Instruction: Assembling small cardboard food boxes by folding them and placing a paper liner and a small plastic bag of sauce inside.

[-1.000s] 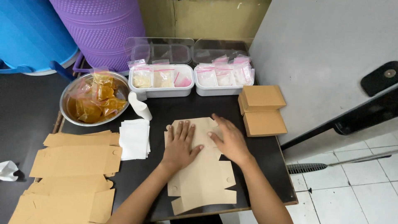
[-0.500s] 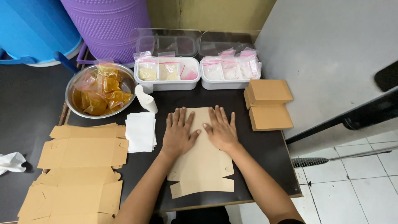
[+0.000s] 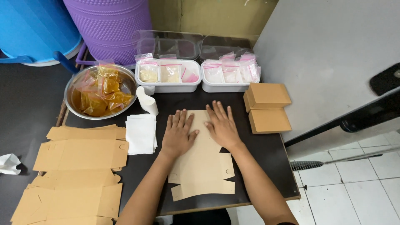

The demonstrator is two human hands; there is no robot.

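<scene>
Flat brown cardboard box blank (image 3: 203,166) lies mid-table on black tabletop (image 3: 266,150); left hand (image 3: 178,134) and right hand (image 3: 223,125) shifted to side-by-side, fingers splayed, palms pressing it flat, nothing gripped

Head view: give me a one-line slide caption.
Both hands, left hand and right hand, press flat on an unfolded cardboard box blank beside two folded boxes.

brown boxes (image 3: 268,108) right | sachet tubs (image 3: 168,75) behind | flat carton (image 3: 204,166) centre
</scene>
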